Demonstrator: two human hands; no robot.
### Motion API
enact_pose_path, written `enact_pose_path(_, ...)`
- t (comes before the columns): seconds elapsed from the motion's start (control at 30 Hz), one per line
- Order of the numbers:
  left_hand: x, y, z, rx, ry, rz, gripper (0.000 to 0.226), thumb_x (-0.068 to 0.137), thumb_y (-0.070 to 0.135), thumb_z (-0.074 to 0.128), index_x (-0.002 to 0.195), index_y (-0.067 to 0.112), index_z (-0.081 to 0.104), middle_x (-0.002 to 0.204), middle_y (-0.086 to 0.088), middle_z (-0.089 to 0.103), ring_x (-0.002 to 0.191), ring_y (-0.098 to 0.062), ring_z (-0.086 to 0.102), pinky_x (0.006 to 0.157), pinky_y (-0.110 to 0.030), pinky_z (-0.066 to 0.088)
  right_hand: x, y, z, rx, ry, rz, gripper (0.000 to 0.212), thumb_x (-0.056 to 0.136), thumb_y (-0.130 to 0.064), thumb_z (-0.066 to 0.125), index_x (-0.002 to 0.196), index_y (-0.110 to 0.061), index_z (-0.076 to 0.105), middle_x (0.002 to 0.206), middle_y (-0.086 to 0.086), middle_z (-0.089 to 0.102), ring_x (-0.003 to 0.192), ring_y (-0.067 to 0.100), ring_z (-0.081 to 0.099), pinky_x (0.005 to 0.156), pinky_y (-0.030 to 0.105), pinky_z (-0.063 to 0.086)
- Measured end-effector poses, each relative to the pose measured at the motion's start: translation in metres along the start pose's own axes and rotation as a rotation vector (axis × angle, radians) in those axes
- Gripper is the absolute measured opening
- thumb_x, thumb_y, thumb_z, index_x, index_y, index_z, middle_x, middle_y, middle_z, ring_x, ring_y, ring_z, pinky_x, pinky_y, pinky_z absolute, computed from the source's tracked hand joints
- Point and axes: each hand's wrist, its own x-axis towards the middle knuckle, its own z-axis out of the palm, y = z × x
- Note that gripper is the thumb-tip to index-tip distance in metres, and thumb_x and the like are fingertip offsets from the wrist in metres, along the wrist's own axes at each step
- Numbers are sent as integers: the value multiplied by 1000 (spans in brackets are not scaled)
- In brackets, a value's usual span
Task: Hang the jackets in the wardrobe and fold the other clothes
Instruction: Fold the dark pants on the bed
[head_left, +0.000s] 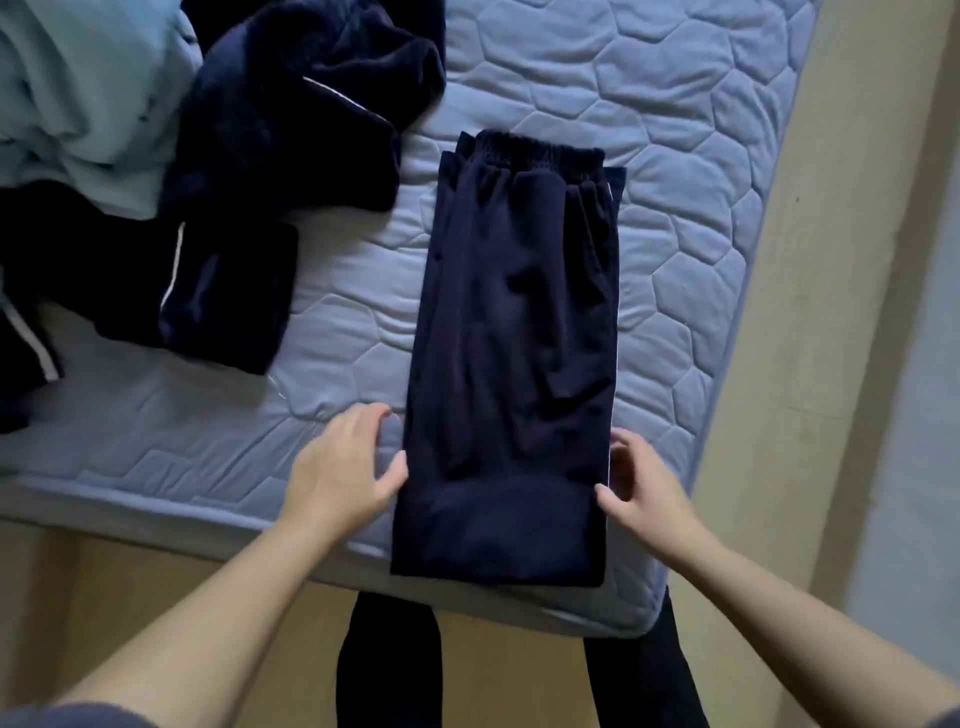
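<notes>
Far left, a pale teal garment (78, 104) lies crumpled at the top corner of the bed; below it sits a dark navy piece with white piping (218, 296), loosely bunched, and just beside that a navy fleece garment (291, 119) heaped on the blue quilted mattress (675, 130); none of these is folded; moving in, the left hand (340, 473) rests on the mattress with fingers relaxed and slightly spread, gripping nothing, thumb touching the left edge of the navy trousers (514, 338); the trousers are the centrepiece, lying flat near the mattress's front edge, folded lengthwise into a long narrow strip, elastic waistband (540, 150) at the far end, near end close to the person's body, a thin white stripe running down the right side; the right hand (649, 488) sits against that right edge, fingers loosely curved and open, thumb touching the cloth, holding nothing; further right the mattress ends and a beige floor (810, 364) shows.
</notes>
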Motion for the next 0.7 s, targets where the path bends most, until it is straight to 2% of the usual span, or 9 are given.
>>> enact_pose_path(0.03,0,-11,-4,146,98,207,46,80,32,48,122,15,48,119,-9,62,106,-33,63,80,-41,50,2,7,-4,-204,91,-162,68,70,0,69,133,-15,49,129,5,56,117,24,56,95,39,47)
enact_pose_path(0.07,1,-20,-5,292,130,403,51,78,24,45,128,13,45,131,-14,57,116,-35,58,88,-46,49,5,12,-8,-436,190,-313,82,61,5,71,137,-15,48,137,10,52,123,30,52,97,45,45)
enact_pose_path(0.13,3,-24,-1,501,117,700,59,80,6,38,138,17,40,147,-13,42,133,-33,43,102,-58,39,11,20,-13,-799,256,-533,95,57,5,71,142,-23,41,149,13,39,134,33,42,104,59,34)
enact_pose_path(0.2,9,-17,11,590,112,910,64,90,-8,20,144,21,36,152,-10,34,138,-30,35,105,-63,32,18,25,-7,-980,214,-745,89,68,5,57,147,-29,32,155,11,27,141,34,31,107,66,21)
enact_pose_path(0.23,14,-12,18,616,115,989,65,93,-9,12,145,22,36,152,-9,34,138,-28,34,105,-63,30,23,27,-3,-1040,187,-829,84,74,5,47,148,-30,30,156,11,26,142,34,29,107,67,20)
enact_pose_path(0.3,26,-5,32,646,120,1104,61,97,-6,13,145,23,37,152,-8,34,138,-26,35,108,-58,29,33,27,7,-1136,133,-956,75,80,3,34,147,-30,32,154,9,30,140,33,31,104,67,23)
enact_pose_path(0.4,44,-10,46,617,119,1174,49,97,5,37,143,21,44,150,-10,38,136,-26,39,109,-53,31,52,23,15,-1195,107,-1095,60,90,-3,35,145,-28,40,151,6,37,137,28,38,103,64,27)
enact_pose_path(0.53,54,-16,49,496,102,1127,46,100,5,30,139,18,50,148,-10,40,135,-26,42,110,-51,30,72,25,15,-1107,155,-1133,48,97,-5,34,139,-21,49,146,8,43,133,29,44,105,63,33)
enact_pose_path(0.7,55,-4,43,371,26,1039,43,96,11,36,134,16,55,144,-12,45,131,-27,46,107,-49,36,72,27,17,-944,149,-1049,48,93,-4,37,136,-16,53,144,12,46,130,31,47,106,58,34)
